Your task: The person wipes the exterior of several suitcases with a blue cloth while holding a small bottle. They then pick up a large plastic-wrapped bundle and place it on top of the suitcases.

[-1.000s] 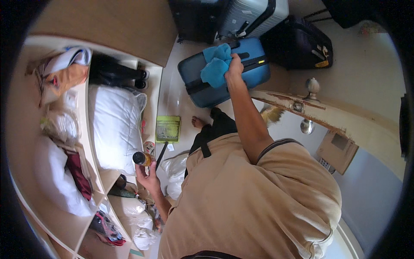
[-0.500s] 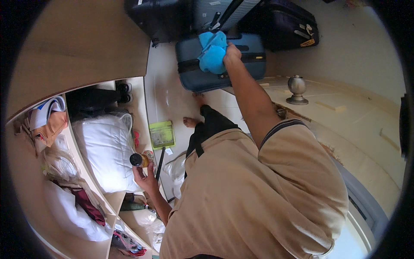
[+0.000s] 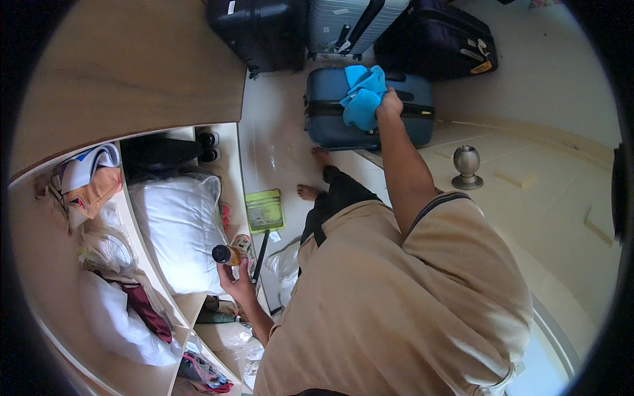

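Note:
My right hand [image 3: 390,103] reaches forward, closed on a bright blue cloth [image 3: 363,99] that lies bunched over the upper face of a dark blue suitcase [image 3: 330,125]. The hand is beside the suitcase's dark handle; whether the fingers also grip it cannot be made out. Low on the left, my left hand [image 3: 239,282] is wrapped round a small bottle [image 3: 231,255] with a black cap and amber contents. It is held beside the open shelves, near a white pillow in clear plastic [image 3: 178,231].
Black [image 3: 264,33], silver [image 3: 350,26] and dark purple suitcases [image 3: 439,39] stand at the far end. A green dustpan [image 3: 265,209] with a black handle lies on the floor near my feet. A metal finial [image 3: 467,167] rises at right. Shelves [image 3: 153,270] hold clothes and bags.
The dark blue suitcase has shifted right, away from the black one, with my right hand and the cloth. The whole view has also shifted slightly. My left hand still holds the bottle.

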Demonstrator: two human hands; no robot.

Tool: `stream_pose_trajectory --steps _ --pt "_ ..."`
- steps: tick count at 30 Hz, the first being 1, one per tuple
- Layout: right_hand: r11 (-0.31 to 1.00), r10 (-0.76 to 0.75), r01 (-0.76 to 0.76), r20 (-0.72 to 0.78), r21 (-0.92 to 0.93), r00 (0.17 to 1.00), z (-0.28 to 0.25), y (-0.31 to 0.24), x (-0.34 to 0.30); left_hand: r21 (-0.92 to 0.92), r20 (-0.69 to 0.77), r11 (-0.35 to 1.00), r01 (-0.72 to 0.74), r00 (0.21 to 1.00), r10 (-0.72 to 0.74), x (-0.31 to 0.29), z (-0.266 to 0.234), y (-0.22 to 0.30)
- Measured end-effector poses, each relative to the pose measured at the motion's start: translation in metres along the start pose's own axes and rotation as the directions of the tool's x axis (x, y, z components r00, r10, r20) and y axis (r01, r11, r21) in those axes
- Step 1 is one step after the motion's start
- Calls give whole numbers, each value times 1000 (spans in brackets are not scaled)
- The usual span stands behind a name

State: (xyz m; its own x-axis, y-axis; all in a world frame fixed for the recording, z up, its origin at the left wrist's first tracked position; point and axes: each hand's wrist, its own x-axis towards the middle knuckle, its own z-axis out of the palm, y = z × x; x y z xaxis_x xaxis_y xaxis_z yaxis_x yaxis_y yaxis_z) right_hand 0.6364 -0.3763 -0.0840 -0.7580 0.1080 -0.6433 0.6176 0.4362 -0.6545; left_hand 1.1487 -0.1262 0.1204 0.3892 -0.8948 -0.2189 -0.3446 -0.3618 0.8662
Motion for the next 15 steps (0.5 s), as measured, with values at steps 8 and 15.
stream_pose_trajectory --steps 8,15 --pt "897 -287 250 -52 -366 956 -9 -1 80 38 45 999 16 999 -18 -3 -15 -4" --pt "965 -180 156 -100 -211 979 -54 -76 164 123 82 988 98 991 -108 0 -12 -8"
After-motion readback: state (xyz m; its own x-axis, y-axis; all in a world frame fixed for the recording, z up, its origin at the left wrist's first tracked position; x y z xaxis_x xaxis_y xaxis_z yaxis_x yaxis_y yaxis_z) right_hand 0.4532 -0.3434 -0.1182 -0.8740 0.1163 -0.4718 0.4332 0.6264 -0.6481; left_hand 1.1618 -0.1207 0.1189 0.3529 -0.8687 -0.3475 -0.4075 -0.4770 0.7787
